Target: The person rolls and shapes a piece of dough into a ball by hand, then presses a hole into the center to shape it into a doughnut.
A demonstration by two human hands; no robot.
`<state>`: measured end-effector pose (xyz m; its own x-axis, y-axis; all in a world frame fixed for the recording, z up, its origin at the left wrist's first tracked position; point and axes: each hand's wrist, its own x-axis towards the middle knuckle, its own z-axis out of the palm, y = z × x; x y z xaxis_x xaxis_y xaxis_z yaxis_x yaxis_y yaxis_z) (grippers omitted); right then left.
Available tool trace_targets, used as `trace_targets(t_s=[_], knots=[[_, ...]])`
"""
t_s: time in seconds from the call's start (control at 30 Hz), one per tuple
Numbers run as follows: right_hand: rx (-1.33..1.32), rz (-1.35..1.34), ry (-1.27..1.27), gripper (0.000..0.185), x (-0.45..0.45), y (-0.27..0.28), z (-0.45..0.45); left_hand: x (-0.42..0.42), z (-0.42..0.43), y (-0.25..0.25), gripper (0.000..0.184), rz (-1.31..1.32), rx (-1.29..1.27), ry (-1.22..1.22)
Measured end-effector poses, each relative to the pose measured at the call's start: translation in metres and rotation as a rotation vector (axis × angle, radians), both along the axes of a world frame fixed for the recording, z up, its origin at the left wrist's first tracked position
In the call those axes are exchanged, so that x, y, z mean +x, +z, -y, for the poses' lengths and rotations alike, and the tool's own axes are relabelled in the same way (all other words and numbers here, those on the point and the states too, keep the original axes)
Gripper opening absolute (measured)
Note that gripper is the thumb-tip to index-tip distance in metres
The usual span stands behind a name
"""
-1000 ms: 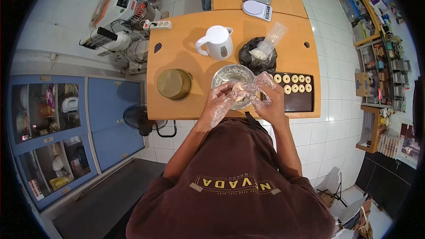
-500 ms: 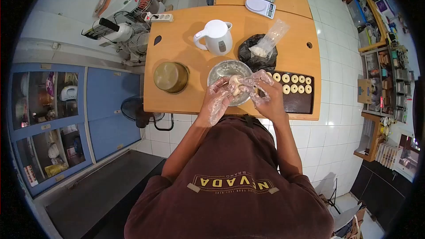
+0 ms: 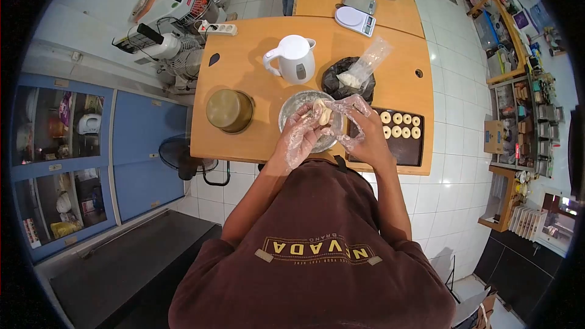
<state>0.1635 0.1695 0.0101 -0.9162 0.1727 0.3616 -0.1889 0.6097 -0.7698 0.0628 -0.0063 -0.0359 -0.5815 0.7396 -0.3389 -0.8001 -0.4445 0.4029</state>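
My left hand (image 3: 300, 136), in a flour-dusted clear plastic glove, is closed around a piece of pale dough (image 3: 323, 111) above the metal bowl (image 3: 290, 105). My right hand (image 3: 363, 129), gloved the same way, is beside it, thumb and fingers curved apart with a gap between them. Its fingertips are close to the dough; whether they touch it I cannot tell. The bowl's inside is whitened with flour and partly hidden by my hands. Several dough rings (image 3: 397, 131) lie in rows on a dark baking tray (image 3: 405, 153) to the right, partly covered by my right hand.
Behind the bowl are a white electric kettle (image 3: 297, 61) and a black plastic bag (image 3: 332, 79) with a clear bag of white powder (image 3: 365, 66). A brownish metal pot (image 3: 228, 111) is at left. Farther back are a kitchen scale (image 3: 355, 20) and a power strip (image 3: 218, 28).
My right hand's fingers have spread away from the dough, while my left hand keeps hold of it. The whole view has shifted slightly, with the table lower in the picture.
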Motion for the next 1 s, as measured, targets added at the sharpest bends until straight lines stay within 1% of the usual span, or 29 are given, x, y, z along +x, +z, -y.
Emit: trace_targets(t_s=[0.03, 0.1, 0.17, 0.23, 0.3, 0.37, 0.5, 0.6, 0.63, 0.67, 0.73, 0.8, 0.9, 1.0], knots=[[-0.009, 0.004, 0.0, 0.047, 0.0, 0.001, 0.001, 0.0, -0.001, -0.003, 0.03, -0.002, 0.017, -0.005], [0.018, 0.001, -0.036, 0.044, 0.0, -0.009, -0.001, 0.001, -0.001, -0.009, 0.029, -0.007, 0.047, -0.014], [0.024, 0.0, -0.055, 0.042, 0.002, -0.016, -0.001, 0.003, -0.001, -0.009, 0.03, 0.003, 0.015, -0.011], [0.017, 0.001, -0.055, 0.041, 0.002, -0.008, 0.001, 0.003, 0.0, -0.007, 0.03, 0.006, 0.003, -0.009], [0.043, -0.054, -0.076, 0.042, 0.002, -0.02, 0.001, 0.004, 0.001, -0.006, 0.03, 0.004, 0.007, -0.004], [0.049, -0.097, -0.084, 0.043, 0.002, -0.03, 0.0, 0.005, -0.001, -0.001, 0.027, -0.027, 0.005, -0.013], [0.063, -0.138, -0.094, 0.044, -0.001, -0.03, 0.0, 0.005, -0.001, -0.004, 0.025, -0.058, 0.001, -0.045], [0.058, -0.168, -0.126, 0.044, -0.002, -0.033, 0.003, 0.004, -0.001, -0.001, 0.019, -0.016, 0.007, -0.028], [0.049, -0.183, -0.138, 0.044, -0.004, -0.033, 0.005, 0.004, 0.0, -0.002, 0.02, -0.007, 0.014, -0.028], [-0.008, -0.149, -0.097, 0.043, -0.004, -0.031, 0.004, 0.004, 0.002, -0.003, 0.021, 0.002, 0.019, -0.028], [-0.12, -0.087, -0.014, 0.043, -0.008, -0.007, 0.003, -0.001, 0.003, -0.002, 0.024, -0.01, 0.052, -0.038], [-0.125, -0.132, -0.05, 0.041, -0.01, 0.01, 0.009, -0.005, 0.004, 0.003, 0.026, -0.042, 0.107, -0.058], [-0.071, -0.19, -0.076, 0.039, -0.011, 0.012, 0.012, -0.01, 0.007, -0.004, 0.03, -0.01, 0.118, -0.072], [-0.011, -0.173, -0.062, 0.038, -0.011, 0.005, 0.01, -0.008, 0.005, -0.006, 0.031, 0.007, 0.0, -0.017]])
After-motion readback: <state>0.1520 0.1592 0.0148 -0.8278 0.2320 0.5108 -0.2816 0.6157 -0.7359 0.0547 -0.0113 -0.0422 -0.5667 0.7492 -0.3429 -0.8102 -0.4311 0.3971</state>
